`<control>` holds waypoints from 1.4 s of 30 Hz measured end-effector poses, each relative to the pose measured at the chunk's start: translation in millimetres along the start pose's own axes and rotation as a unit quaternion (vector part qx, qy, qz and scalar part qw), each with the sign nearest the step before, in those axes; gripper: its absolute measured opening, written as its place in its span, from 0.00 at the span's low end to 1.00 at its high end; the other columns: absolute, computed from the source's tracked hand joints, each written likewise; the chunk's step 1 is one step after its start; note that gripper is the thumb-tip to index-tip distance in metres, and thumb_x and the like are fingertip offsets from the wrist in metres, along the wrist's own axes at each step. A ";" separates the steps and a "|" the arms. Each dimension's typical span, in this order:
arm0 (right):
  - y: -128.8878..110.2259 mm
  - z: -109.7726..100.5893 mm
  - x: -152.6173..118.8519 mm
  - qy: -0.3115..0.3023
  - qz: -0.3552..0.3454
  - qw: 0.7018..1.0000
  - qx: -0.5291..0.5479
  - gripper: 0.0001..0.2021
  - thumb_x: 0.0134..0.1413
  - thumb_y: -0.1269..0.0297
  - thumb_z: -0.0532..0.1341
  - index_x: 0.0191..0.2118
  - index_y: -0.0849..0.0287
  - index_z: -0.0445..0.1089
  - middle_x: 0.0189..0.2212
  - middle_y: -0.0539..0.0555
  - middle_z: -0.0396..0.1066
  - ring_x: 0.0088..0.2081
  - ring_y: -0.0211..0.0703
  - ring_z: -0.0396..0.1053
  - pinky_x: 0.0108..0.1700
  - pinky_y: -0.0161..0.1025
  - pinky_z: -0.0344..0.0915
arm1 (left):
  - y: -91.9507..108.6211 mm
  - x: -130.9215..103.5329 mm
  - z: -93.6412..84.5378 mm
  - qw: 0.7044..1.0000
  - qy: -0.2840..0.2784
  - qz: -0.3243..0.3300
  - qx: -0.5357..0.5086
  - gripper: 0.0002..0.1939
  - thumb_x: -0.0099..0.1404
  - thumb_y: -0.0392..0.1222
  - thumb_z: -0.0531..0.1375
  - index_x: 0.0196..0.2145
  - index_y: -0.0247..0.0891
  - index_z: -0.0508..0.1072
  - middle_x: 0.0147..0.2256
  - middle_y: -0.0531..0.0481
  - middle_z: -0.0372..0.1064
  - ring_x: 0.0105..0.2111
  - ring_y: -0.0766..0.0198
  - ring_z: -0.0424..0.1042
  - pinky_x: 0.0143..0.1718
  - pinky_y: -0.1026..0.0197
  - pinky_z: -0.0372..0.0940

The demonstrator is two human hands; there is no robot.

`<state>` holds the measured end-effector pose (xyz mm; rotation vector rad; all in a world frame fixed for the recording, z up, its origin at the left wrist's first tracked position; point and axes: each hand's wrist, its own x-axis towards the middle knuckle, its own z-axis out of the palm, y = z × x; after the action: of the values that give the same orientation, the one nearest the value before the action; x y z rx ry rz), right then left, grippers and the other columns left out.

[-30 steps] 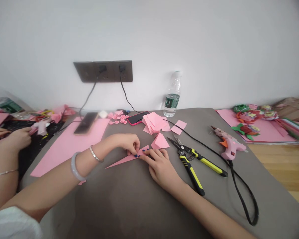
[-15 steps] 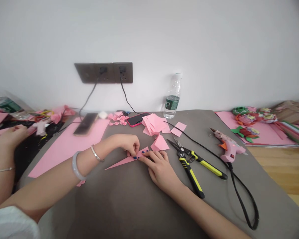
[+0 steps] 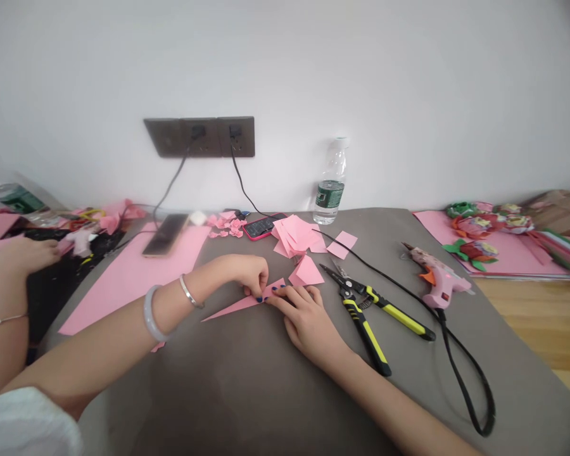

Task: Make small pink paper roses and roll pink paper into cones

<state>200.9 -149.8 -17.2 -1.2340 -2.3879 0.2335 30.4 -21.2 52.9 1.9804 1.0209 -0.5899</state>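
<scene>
The narrow pink paper strip (image 3: 232, 309) lies on the grey table (image 3: 209, 392), left of the yellow-and-black pliers (image 3: 368, 334). The right hand (image 3: 310, 320) rests on its wider end, fingers outstretched rather than wrapped around it — likely to stop it sliding. The left hand (image 3: 253, 272) curls down, fingertips against the strip, perhaps steadying it; whether they pinch it, I can't tell. Beyond the pliers, to their left, sit piled pink squares (image 3: 294, 233), presumably kept within reach. The glue gun (image 3: 441, 285) lies right of the pliers — its nozzle probably aimed away for safety.
</scene>
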 end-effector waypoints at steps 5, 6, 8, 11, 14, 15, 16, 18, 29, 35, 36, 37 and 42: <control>-0.3 -0.2 -0.5 -0.001 0.003 1.000 0.003 0.24 0.55 0.82 0.53 0.54 0.55 0.69 0.49 0.57 0.71 0.48 0.51 0.64 0.52 0.49 0.51 | 5.6 -0.3 -0.9 1.000 -0.001 -0.013 0.017 0.03 0.46 0.34 0.64 0.23 0.38 0.74 0.19 0.55 0.69 0.24 0.63 0.69 0.26 0.63 0.63; -0.3 -0.2 -0.7 -0.002 0.004 1.000 0.003 0.24 0.55 0.82 0.53 0.54 0.55 0.69 0.49 0.57 0.71 0.48 0.51 0.64 0.51 0.49 0.51 | 6.7 -0.9 -1.2 1.000 -0.002 -0.014 0.020 0.03 0.46 0.34 0.65 0.23 0.38 0.74 0.19 0.55 0.69 0.24 0.63 0.69 0.27 0.63 0.64; -0.3 -0.2 -0.9 -0.001 0.004 1.000 0.004 0.25 0.54 0.82 0.53 0.54 0.54 0.69 0.49 0.57 0.71 0.49 0.51 0.64 0.51 0.48 0.51 | 8.2 -2.1 -1.8 1.000 -0.002 -0.016 0.024 0.03 0.46 0.35 0.65 0.23 0.38 0.75 0.19 0.55 0.68 0.23 0.64 0.69 0.27 0.64 0.64; -0.7 -0.8 -0.8 0.001 0.005 1.000 0.002 0.25 0.54 0.83 0.54 0.54 0.54 0.69 0.49 0.56 0.71 0.49 0.50 0.65 0.52 0.48 0.51 | 8.6 -3.4 -2.0 0.999 -0.001 -0.018 0.028 0.03 0.47 0.35 0.65 0.24 0.38 0.76 0.19 0.55 0.68 0.23 0.64 0.68 0.25 0.64 0.62; -1.5 -1.7 -0.5 0.003 0.008 1.000 -0.001 0.25 0.53 0.83 0.53 0.53 0.54 0.69 0.49 0.56 0.72 0.49 0.50 0.65 0.52 0.48 0.52 | 7.5 -3.2 -1.9 0.999 0.002 -0.019 0.032 0.04 0.48 0.35 0.65 0.25 0.38 0.76 0.20 0.55 0.69 0.24 0.64 0.69 0.25 0.65 0.61; -1.8 -1.9 -0.4 0.005 0.009 1.000 0.000 0.25 0.53 0.83 0.53 0.53 0.54 0.69 0.49 0.56 0.72 0.49 0.50 0.65 0.52 0.48 0.52 | 7.1 -2.9 -2.0 0.999 0.001 -0.018 0.034 0.04 0.48 0.36 0.65 0.25 0.38 0.76 0.20 0.55 0.70 0.24 0.64 0.69 0.25 0.65 0.62; -2.0 -2.0 -0.4 0.007 0.010 1.000 0.002 0.25 0.53 0.83 0.53 0.53 0.55 0.69 0.49 0.57 0.72 0.49 0.50 0.65 0.52 0.48 0.52 | 6.9 -2.6 -2.4 0.999 -0.001 -0.016 0.036 0.03 0.48 0.36 0.65 0.25 0.38 0.76 0.20 0.54 0.70 0.24 0.64 0.69 0.26 0.65 0.62; -2.3 -1.9 -0.4 0.013 0.010 1.000 0.008 0.25 0.52 0.83 0.53 0.52 0.56 0.69 0.49 0.57 0.72 0.49 0.50 0.65 0.52 0.48 0.53 | 7.2 -2.3 -4.0 0.999 -0.007 -0.009 0.042 0.04 0.48 0.37 0.66 0.25 0.38 0.76 0.22 0.54 0.72 0.25 0.64 0.70 0.27 0.64 0.64; -2.5 -0.9 -0.5 0.021 0.014 0.999 0.022 0.24 0.52 0.84 0.53 0.51 0.56 0.68 0.49 0.56 0.72 0.49 0.49 0.66 0.53 0.47 0.52 | 11.6 0.9 -9.1 0.998 -0.024 -0.002 0.062 0.04 0.47 0.38 0.68 0.23 0.37 0.77 0.19 0.54 0.70 0.23 0.64 0.69 0.28 0.63 0.65; -3.1 -1.3 -0.5 0.021 0.014 0.999 0.022 0.23 0.52 0.83 0.53 0.51 0.57 0.68 0.49 0.56 0.73 0.49 0.49 0.66 0.53 0.48 0.52 | 8.1 0.6 -7.5 0.998 -0.021 -0.003 0.059 0.05 0.48 0.39 0.67 0.24 0.38 0.76 0.22 0.52 0.72 0.25 0.63 0.70 0.28 0.63 0.64; -3.1 -1.4 -0.3 0.022 0.013 0.999 0.019 0.23 0.52 0.83 0.53 0.51 0.57 0.68 0.49 0.56 0.73 0.49 0.49 0.66 0.53 0.48 0.52 | 7.8 0.8 -7.9 0.998 -0.022 -0.004 0.060 0.05 0.47 0.39 0.67 0.24 0.38 0.76 0.22 0.52 0.72 0.25 0.63 0.70 0.28 0.63 0.63; -3.1 -1.5 -0.2 0.024 0.013 0.999 0.017 0.23 0.52 0.83 0.53 0.51 0.56 0.68 0.49 0.56 0.73 0.48 0.49 0.66 0.53 0.48 0.53 | 7.7 0.9 -8.4 0.998 -0.024 -0.003 0.061 0.05 0.47 0.39 0.68 0.24 0.38 0.76 0.22 0.53 0.72 0.25 0.63 0.70 0.28 0.62 0.64; -2.9 -1.3 0.2 0.026 0.011 1.000 0.010 0.23 0.52 0.83 0.54 0.51 0.56 0.68 0.48 0.56 0.73 0.48 0.49 0.67 0.53 0.48 0.53 | 8.5 0.6 -10.6 0.997 -0.029 0.007 0.064 0.04 0.47 0.39 0.68 0.23 0.39 0.76 0.21 0.53 0.71 0.24 0.63 0.70 0.29 0.62 0.64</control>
<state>199.3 -151.4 -15.0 -1.2434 -2.3221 0.2286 38.2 -15.1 62.3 2.0673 0.9532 -0.7177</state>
